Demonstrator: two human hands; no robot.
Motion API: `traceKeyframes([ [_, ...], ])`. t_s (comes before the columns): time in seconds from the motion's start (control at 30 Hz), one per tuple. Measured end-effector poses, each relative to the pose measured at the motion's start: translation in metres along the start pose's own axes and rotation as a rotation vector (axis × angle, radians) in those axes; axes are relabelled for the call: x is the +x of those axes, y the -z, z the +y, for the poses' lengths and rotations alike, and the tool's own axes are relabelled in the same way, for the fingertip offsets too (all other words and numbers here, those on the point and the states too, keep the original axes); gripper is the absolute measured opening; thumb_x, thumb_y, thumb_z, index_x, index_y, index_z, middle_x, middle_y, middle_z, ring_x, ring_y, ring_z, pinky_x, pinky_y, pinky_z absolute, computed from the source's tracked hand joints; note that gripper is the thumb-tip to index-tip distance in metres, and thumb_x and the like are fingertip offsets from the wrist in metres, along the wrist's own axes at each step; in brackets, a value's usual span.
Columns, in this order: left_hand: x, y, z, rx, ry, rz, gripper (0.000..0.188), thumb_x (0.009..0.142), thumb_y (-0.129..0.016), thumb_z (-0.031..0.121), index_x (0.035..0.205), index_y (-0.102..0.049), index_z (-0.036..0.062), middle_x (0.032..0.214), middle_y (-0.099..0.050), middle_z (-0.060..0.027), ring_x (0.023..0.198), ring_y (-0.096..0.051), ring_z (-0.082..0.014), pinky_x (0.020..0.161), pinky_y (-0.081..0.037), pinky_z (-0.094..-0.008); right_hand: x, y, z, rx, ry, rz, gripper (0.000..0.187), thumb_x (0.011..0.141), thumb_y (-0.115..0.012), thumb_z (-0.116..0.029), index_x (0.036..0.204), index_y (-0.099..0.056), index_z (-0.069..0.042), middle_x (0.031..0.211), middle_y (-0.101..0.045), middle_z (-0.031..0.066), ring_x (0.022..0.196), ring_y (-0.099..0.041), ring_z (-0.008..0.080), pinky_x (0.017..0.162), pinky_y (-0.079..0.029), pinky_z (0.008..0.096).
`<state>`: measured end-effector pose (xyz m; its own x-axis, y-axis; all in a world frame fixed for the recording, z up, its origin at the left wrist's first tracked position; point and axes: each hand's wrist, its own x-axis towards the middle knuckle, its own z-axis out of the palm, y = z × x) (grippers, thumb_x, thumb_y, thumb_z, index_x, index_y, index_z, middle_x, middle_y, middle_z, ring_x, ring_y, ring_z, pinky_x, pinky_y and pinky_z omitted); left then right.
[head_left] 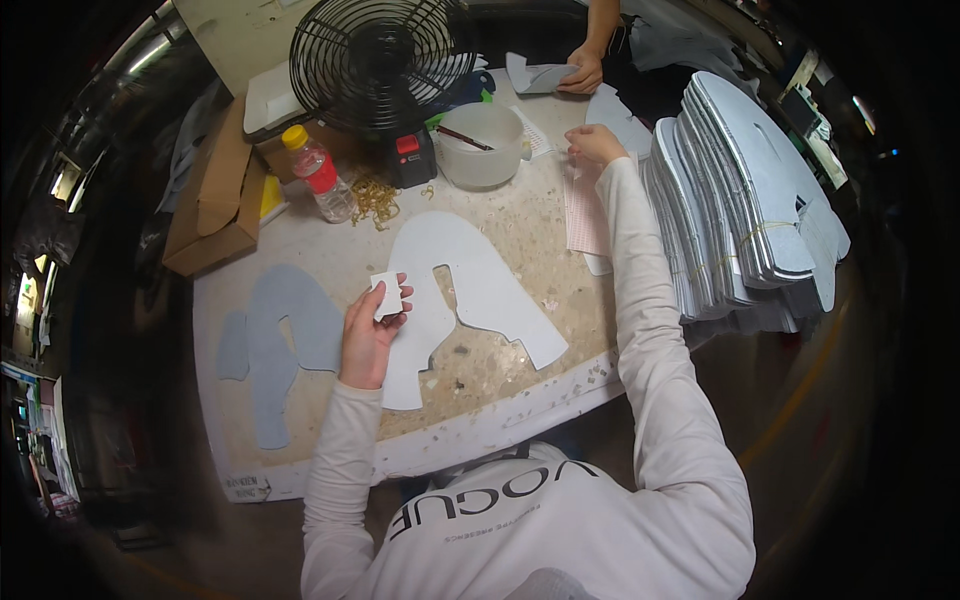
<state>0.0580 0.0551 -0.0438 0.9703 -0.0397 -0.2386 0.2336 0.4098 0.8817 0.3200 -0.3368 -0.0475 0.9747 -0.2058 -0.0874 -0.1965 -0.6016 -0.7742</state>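
Note:
My left hand (pixel 366 345) is closed around a small white rectangular piece (pixel 387 297) like a pad of labels, held upright above the table. Beneath and beside it lies a large white A-shaped cut panel (pixel 510 318) with a slot in its middle. Left of that is a blue-grey cut panel (pixel 268 325) of similar shape, partly behind my left hand. My right hand (pixel 599 146) reaches far forward, fingertips pinched over the top of a pinkish printed sheet (pixel 584 212). Anything in that pinch is too small to make out.
On the right stands a tall stack of grey panels (pixel 745 170), tied with string. A white tub (pixel 480 165) with a pen, rubber bands (pixel 376 203), a bottle (pixel 322 178), a cardboard box (pixel 215 195) and a black fan (pixel 385 60) line the back. Another person's hand (pixel 583 73) holds a grey piece.

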Motion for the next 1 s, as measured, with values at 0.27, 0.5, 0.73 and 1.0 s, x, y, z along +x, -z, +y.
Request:
traceKeyframes([
  [0.27, 0.0, 0.0, 0.0, 0.004, 0.033, -0.029, 0.036, 0.097, -0.048, 0.025, 0.119, -0.059, -0.0011, 0.101, -0.063, -0.0075, 0.084, -0.054, -0.0097, 0.075, -0.043, -0.022, 0.035, -0.014, 0.005, 0.737, -0.423, 0.178, 0.049, 0.093, -0.039, -0.026, 0.131, -0.046, 0.005, 0.111, -0.062, 0.0243, 0.096, -0.065, 0.034, 0.087, -0.051, 0.0406],
  [0.5, 0.001, 0.001, 0.004, -0.009, 0.059, 0.017, 0.035, 0.097, -0.047, 0.024, 0.119, -0.058, -0.0011, 0.101, -0.063, -0.0077, 0.085, -0.054, -0.0099, 0.076, -0.043, -0.0225, 0.038, -0.058, -0.014, 1.349, -0.429, 0.238, 0.073, 0.093, -0.042, -0.05, 0.137, -0.029, 0.007, 0.13, -0.045, 0.0324, 0.114, -0.054, 0.0381, 0.1, -0.041, 0.0486],
  [0.73, -0.003, 0.001, 0.009, 0.024, -0.001, 0.023, 0.035, 0.097, -0.048, 0.025, 0.118, -0.059, -0.0007, 0.099, -0.064, -0.0071, 0.085, -0.055, -0.01, 0.078, -0.043, -0.0233, 0.063, -0.083, -0.019, 0.686, -0.409, 0.535, 0.034, 0.069, -0.077, -0.018, 0.091, -0.067, 0.007, 0.087, -0.069, 0.0184, 0.081, -0.069, 0.0299, 0.075, -0.056, 0.0384],
  [1.0, 0.008, 0.023, 0.014, -0.029, -0.151, 0.137, 0.034, 0.096, -0.049, 0.025, 0.116, -0.059, -0.0004, 0.1, -0.065, -0.0076, 0.086, -0.058, -0.0111, 0.076, -0.045, -0.0229, 0.069, 0.006, -0.077, -0.231, 0.391, 1.072, 0.055, 0.069, -0.062, -0.048, 0.101, -0.068, -0.004, 0.098, -0.066, 0.0206, 0.094, -0.063, 0.0404, 0.083, -0.049, 0.0468],
])
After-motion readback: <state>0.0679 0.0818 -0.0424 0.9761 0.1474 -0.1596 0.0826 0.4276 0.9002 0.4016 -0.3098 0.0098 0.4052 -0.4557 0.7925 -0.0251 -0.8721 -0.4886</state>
